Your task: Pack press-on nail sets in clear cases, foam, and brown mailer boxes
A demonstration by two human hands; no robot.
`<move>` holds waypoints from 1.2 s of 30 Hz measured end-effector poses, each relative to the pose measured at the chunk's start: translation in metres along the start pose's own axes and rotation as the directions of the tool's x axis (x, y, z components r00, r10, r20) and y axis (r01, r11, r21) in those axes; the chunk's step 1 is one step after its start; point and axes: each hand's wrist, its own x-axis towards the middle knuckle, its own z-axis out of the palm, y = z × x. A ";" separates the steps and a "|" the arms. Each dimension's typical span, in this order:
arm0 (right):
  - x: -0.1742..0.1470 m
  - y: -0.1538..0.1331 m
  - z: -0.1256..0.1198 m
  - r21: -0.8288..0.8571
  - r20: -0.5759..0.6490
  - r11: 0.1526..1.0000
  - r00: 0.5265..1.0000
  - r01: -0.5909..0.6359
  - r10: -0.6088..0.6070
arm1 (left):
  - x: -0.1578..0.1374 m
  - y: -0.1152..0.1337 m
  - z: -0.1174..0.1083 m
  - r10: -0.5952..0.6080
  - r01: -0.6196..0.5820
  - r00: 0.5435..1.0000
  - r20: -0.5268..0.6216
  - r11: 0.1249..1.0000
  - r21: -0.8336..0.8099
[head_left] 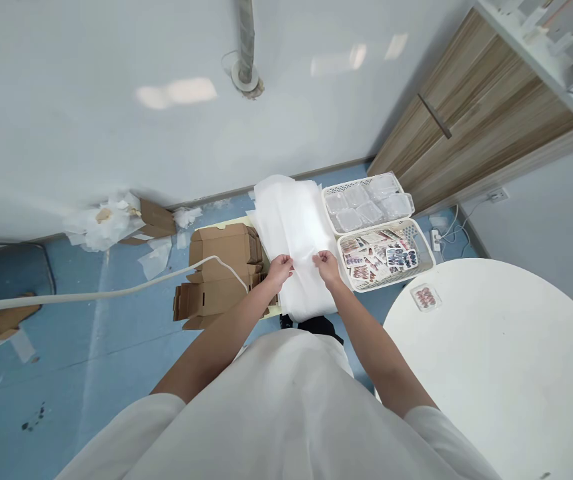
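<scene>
A stack of thin white packing sheets point(293, 220) lies in front of me, its edges draping down. My left hand point(281, 269) pinches the sheet near its left side, fingers closed. On the right, my right hand point(326, 265) also pinches the white material, and creases run between the two hands. Flattened brown cardboard boxes point(223, 267) lie left of the sheets. To the right stands a white basket point(385, 288) filled with cards of patterned press-on nails point(401, 258). Behind it, another white basket point(333, 230) holds several clear plastic boxes point(367, 212).
A round white table point(506, 360) at the right bears a small clear pack of nails point(425, 297). A pale hose or cord point(116, 293) crosses the left side. Crumpled white wrapping point(103, 223) and a brown box point(153, 223) sit by the wall. A power strip point(435, 240) lies near the cabinet.
</scene>
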 end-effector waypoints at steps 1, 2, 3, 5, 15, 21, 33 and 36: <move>0.002 0.000 -0.001 0.021 -0.056 1.000 0.998 0.008 -0.007 | 0.001 -0.001 -0.001 0.018 -0.019 0.999 -0.042 0.999 -0.031; 0.002 0.000 -0.002 0.040 -0.110 0.999 0.994 0.009 -0.004 | 0.002 -0.001 -0.003 0.035 -0.041 0.995 -0.090 0.997 -0.064; 0.002 -0.001 -0.003 0.049 -0.147 0.999 0.989 0.008 -0.001 | 0.003 -0.001 -0.004 0.051 -0.063 0.990 -0.134 0.994 -0.093; -0.002 -0.006 -0.006 0.000 -0.145 0.999 0.989 0.038 -0.037 | 0.004 0.000 -0.006 0.079 -0.105 0.978 -0.195 0.986 -0.128; -0.036 -0.044 0.008 -0.334 0.206 0.850 0.911 0.408 -0.356 | -0.022 0.018 -0.007 0.259 -0.272 0.958 -0.124 0.956 -0.109; -0.054 -0.065 0.011 -0.140 0.300 0.876 0.863 0.461 -0.406 | -0.047 0.013 -0.019 0.356 -0.357 0.933 -0.051 0.934 -0.010; -0.151 -0.079 -0.102 -0.629 0.151 0.513 0.739 0.584 -0.656 | -0.071 -0.029 0.021 0.234 -0.280 0.953 0.192 0.922 0.266; -0.180 -0.066 -0.134 -0.677 0.017 0.510 0.704 0.531 -0.710 | -0.081 -0.033 0.046 0.133 -0.237 0.941 0.312 0.916 0.323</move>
